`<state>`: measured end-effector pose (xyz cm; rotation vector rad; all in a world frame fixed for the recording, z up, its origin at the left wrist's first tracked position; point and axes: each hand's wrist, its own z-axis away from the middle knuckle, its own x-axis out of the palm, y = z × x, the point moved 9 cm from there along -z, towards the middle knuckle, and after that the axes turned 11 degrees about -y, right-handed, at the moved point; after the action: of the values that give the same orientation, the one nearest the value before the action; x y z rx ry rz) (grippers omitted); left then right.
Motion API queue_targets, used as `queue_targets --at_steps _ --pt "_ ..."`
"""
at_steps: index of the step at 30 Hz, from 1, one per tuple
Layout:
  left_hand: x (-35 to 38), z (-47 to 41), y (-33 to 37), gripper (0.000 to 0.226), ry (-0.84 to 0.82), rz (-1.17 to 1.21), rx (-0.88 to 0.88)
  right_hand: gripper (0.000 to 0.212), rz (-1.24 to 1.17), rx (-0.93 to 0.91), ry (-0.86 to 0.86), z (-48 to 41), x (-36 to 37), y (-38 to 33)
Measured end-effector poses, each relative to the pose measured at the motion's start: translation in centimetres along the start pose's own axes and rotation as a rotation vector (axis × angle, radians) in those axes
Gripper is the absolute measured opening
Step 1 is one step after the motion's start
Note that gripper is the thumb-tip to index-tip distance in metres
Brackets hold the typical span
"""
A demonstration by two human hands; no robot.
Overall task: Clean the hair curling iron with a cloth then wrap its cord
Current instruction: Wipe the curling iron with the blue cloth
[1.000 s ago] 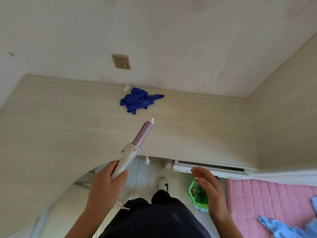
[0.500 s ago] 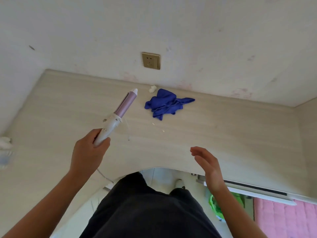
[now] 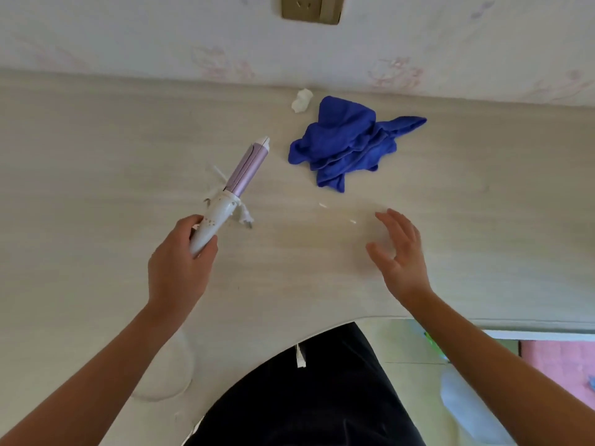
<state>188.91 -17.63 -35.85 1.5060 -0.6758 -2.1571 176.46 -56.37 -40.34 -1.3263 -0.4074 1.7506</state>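
Left grip (image 3: 180,265) clasps the iron (image 3: 236,178); we should send the empty, spread right grip (image 3: 399,252) to the cloth (image 3: 351,146) beyond it.

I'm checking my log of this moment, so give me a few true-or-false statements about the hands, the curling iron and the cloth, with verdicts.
1. The left hand grips the curling iron by its white handle. True.
2. The right hand holds the cloth. False: the right hand is open and empty, and the cloth lies apart from it on the table.
3. The cloth is blue and lies crumpled near the wall. True.
4. The cloth is wrapped round the iron's purple barrel. False: the barrel is bare, with the cloth lying to its right.
5. A small white wad lies by the cloth's far left corner. True.
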Motion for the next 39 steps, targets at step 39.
queue_targets --at_steps 39 --pt "4.1 -3.0 -3.1 0.018 0.127 -0.163 0.389 0.067 0.421 -0.054 0.225 0.1 3.1 2.6"
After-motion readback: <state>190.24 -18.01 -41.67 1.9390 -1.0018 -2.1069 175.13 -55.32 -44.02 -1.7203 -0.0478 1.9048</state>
